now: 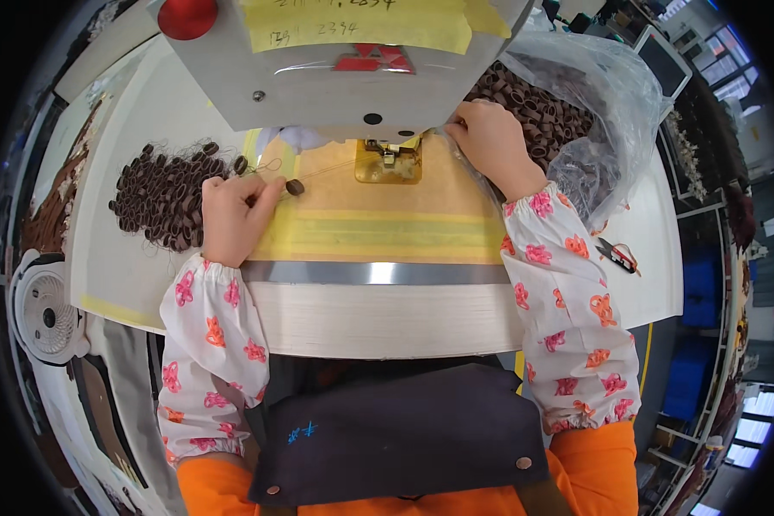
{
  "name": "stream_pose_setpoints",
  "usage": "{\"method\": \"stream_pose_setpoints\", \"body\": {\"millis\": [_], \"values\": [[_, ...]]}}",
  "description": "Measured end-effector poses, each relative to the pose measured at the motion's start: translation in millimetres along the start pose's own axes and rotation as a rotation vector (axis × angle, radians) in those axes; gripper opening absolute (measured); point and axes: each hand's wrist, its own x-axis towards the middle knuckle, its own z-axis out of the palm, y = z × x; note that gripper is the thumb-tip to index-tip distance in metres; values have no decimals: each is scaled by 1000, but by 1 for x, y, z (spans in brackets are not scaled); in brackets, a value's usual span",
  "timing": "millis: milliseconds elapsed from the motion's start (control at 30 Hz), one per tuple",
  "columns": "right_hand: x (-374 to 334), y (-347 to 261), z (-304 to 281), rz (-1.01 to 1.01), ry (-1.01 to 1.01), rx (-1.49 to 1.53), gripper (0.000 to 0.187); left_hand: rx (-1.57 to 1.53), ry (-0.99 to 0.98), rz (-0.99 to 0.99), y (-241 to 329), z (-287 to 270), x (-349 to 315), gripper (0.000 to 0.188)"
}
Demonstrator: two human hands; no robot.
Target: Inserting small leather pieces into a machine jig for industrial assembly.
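Ahead, handwritten yellow tape (359, 27), red emblem (372, 60); left hand (234, 213) beside brown loop (295, 187).

White round fan (50, 314) far left; blue bins (690, 378) far right.

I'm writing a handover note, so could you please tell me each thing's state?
Left hand: fingers curled, by a single loop
Right hand: fingers curled, by the bag
Bag: open, holding brown loops
Loop pile: loosely heaped
Sewing machine: cannot tell whether running
Fan: cannot tell whether running
Snips: on the table
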Motion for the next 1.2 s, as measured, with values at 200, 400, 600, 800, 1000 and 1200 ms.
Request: {"method": "stream_pose_setpoints", "body": {"millis": [200,400,600,800,1000,1200], "values": [[12,2,-7,-41,-148,-89,13,-214,83,-126,18,-14,6,17],[-4,-8,-30,15,44,336,17,-19,125,315,63,52,16,30],[-33,-50,-5,-121,-19,636,15,-28,-66,-32,69,69,26,21],[-43,-57,7,-83,82,649,14,-132,-132,-13,58,59,31,17],[-52,-67,1,275,-80,1095,17,-581,-170,-122,58,53,26,17],[-53,-67,8,136,27,1153,17,-707,-257,-66,57,47,33,17]]}}
